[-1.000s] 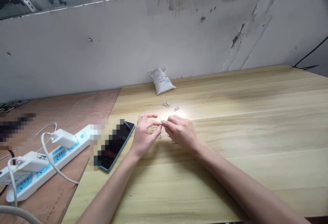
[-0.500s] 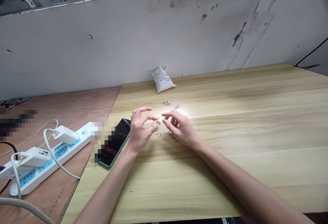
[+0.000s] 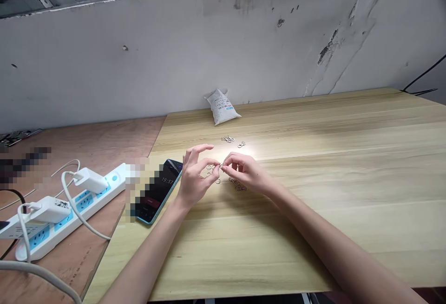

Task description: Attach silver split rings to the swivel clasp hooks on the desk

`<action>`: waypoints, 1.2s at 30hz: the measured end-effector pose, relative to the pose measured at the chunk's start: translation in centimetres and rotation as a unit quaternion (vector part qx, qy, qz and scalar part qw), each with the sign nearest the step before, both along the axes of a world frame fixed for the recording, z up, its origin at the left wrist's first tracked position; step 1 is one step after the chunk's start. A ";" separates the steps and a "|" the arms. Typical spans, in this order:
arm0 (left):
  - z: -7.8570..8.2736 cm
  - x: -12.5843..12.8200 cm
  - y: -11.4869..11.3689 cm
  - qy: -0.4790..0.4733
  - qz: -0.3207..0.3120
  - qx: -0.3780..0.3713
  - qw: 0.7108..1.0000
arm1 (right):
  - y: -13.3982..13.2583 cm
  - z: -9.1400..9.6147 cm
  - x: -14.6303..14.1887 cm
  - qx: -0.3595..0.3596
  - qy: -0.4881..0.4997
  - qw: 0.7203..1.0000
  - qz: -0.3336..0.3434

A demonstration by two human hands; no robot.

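Note:
Thumb and forefinger of my left hand [image 3: 195, 176] pinch a small metal ring [image 3: 221, 165], the other fingers raised. The fingertips of my right hand [image 3: 245, 171] close on the ring's other side, so the two hands meet at it. Below the left fingertips lie several loose metal rings [image 3: 218, 181]. Partly under my right hand is a small heap of metal rings and clasps [image 3: 238, 185]; its details are too small to make out. Farther back lie a pile of small metal clasps with rings [image 3: 228, 139] and one separate clasp with ring [image 3: 241, 145].
A phone [image 3: 162, 188] with a lit timer lies left of my left hand. Behind the piles, a white plastic packet [image 3: 223, 107] stands near the wall. At far left, a white power strip [image 3: 78, 213] with chargers and cables rests on the reddish board [image 3: 101, 141].
My right hand has moved in to the left and its fingertips have closed on the ring at my left fingertips. My left hand has shifted slightly right.

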State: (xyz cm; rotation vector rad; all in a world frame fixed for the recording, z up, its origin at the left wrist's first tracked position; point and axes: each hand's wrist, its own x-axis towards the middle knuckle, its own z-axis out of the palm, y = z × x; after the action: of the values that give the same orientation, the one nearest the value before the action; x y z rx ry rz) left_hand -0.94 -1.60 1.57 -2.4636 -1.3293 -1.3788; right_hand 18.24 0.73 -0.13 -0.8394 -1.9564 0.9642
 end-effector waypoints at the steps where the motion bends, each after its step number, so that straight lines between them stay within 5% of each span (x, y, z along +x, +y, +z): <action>1: 0.0 0.0 0.0 0.003 0.000 -0.011 1.000 | 0.1 0.0 0.2 0.049 -0.029 0.998 -0.021; 4: -0.1 0.0 0.1 0.002 0.003 -0.048 0.999 | 0.1 0.2 0.5 0.175 -0.089 0.977 -0.086; 7: 0.0 0.0 0.0 -0.004 0.006 -0.067 0.998 | -0.5 0.5 0.2 0.211 -0.069 0.969 -0.108; 14: -0.3 -0.5 0.3 0.070 0.010 -0.093 0.993 | -1.5 0.4 -1.1 0.278 -0.112 0.953 -0.047; 21: -0.4 -2.0 1.3 0.135 0.045 -0.103 0.984 | 0.7 -0.4 1.3 0.195 -0.203 0.959 -0.042; 27: -0.6 -2.4 1.5 0.164 0.045 -0.112 0.979 | 1.4 1.9 4.2 0.082 -0.251 0.964 -0.007; 30: -0.7 -2.4 1.5 0.167 0.035 -0.114 0.979 | 2.3 2.3 5.5 0.057 -0.255 0.963 -0.060; 36: -0.8 -2.2 1.3 0.162 0.023 -0.120 0.979 | 5.6 0.9 5.5 0.128 -0.405 0.885 -0.191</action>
State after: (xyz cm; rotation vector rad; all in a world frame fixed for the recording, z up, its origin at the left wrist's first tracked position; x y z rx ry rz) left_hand -3.12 -0.33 0.74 -2.6348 -1.5353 -0.7985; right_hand 23.71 6.28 0.78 -1.5610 -2.3720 0.0823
